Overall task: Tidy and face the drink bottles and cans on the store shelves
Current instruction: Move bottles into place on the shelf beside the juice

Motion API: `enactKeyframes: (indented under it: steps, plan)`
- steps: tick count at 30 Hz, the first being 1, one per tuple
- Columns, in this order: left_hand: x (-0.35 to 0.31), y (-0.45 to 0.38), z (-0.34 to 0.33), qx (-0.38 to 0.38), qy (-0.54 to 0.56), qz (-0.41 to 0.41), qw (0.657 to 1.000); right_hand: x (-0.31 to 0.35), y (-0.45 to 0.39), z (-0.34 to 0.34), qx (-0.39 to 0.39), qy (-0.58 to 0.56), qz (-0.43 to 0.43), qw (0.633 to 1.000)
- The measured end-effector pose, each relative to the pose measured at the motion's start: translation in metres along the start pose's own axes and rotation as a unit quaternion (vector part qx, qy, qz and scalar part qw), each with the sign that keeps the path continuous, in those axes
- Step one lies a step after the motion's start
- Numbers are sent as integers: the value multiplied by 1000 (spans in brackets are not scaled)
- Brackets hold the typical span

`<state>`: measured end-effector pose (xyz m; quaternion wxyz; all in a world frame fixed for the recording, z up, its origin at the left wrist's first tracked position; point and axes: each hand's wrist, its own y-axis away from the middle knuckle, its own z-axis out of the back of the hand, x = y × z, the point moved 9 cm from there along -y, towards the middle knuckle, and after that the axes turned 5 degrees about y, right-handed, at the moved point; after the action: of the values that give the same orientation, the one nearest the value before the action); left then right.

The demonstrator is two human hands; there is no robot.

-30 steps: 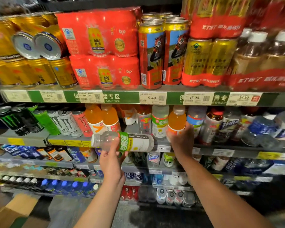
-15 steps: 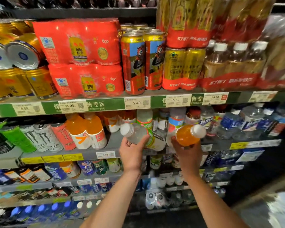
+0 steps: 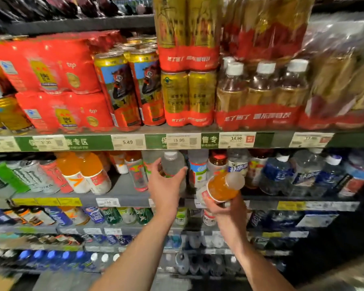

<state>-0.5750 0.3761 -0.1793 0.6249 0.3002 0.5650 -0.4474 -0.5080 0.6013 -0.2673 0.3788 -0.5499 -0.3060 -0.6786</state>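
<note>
My left hand (image 3: 166, 183) grips a clear bottle (image 3: 173, 164) with a white cap, held upright at the second shelf (image 3: 122, 195), in the row just right of a gap. My right hand (image 3: 221, 208) holds an orange drink bottle (image 3: 221, 189) tilted, its white cap pointing up and to the right, in front of the same shelf's edge. More orange bottles (image 3: 80, 173) stand at the shelf's left.
Red multipacks (image 3: 51, 85), tall cans (image 3: 130, 89) and shrink-wrapped bottle packs (image 3: 259, 95) fill the shelf above. Green and white energy cans (image 3: 25, 175) stand at the left, blue-labelled water bottles (image 3: 303, 173) at the right. Lower shelves hold several small bottles.
The clear bottle has gone from lying sideways to upright and moved into the shelf row. The orange bottle has come off the shelf and now tilts in my right hand.
</note>
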Motion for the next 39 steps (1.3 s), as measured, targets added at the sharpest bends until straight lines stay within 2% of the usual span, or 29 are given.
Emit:
enactKeyframes:
  steps: [3, 9, 12, 16, 17, 19, 21, 22, 24, 28, 33, 36, 39]
  plan:
    - [-5, -1, -10, -22, -39, -24, 999, -9, -9, 0, 5, 21, 2, 1000]
    - [-7, -10, -22, -53, -111, -60, 991, -13, -11, -7, 65, 4, 25, 998]
    - [-4, -4, -21, -52, -94, -57, 993, -14, -7, -13, 103, -14, 17, 994]
    - [-1, 20, 3, -60, 15, -29, 998, -7, 2, -23, 114, 4, 22, 993]
    - [1, 27, 6, -31, 56, -28, 998, -3, 4, -26, 113, 14, 28, 993]
    - [8, 43, 0, 96, 113, -21, 989, 1, 7, -37, 114, 51, 54, 991]
    - [17, 55, -6, 228, 70, -15, 971, 12, 13, -50, 123, 84, 83, 985]
    - [23, 56, -4, 265, 39, -16, 963, 19, 17, -58, 128, 95, 105, 982]
    - [33, 46, 8, 291, 12, -14, 957, 35, 27, -76, 139, 125, 149, 971]
    - [47, 9, 50, 253, -2, -12, 967, 56, 43, -124, 134, 171, 168, 961]
    - [73, -39, 121, 115, 86, 37, 989, 84, 59, -197, 185, 145, 218, 947]
    - [86, -71, 158, 64, 111, 53, 990, 87, 59, -220, 109, 173, 239, 949]
    - [86, -95, 178, 63, 120, 51, 989, 86, 55, -232, 16, 160, 176, 971]
